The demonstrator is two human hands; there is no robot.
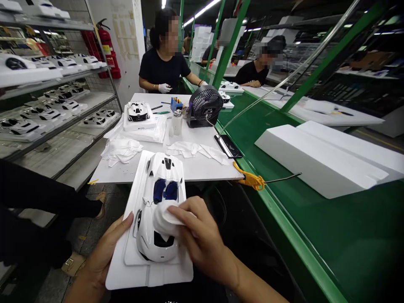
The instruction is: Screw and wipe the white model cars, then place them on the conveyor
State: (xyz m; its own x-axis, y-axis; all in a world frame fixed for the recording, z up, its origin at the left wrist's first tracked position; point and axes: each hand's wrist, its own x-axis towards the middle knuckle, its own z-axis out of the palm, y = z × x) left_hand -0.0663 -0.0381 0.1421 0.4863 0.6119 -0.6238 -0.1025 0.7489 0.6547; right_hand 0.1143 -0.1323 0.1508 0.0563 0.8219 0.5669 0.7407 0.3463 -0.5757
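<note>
**Right hand on the car, left on the tray**

Your right hand (pixel 202 240) is curled closed around a wad of white cloth (pixel 164 220), pressing it onto the white model car (pixel 145 229) just on your side of the blue seats (pixel 164 190). The car sits in a white plastic tray (pixel 148 277), its long axis running away from you and leaning slightly to the right at the far end. Your right hand is the nearer, touching the car through the cloth. Your left hand (pixel 104 252) holds the tray's left edge, thumb over the rim, the fingers out of sight. The tray's far end overlaps the table (pixel 202 172).
</note>
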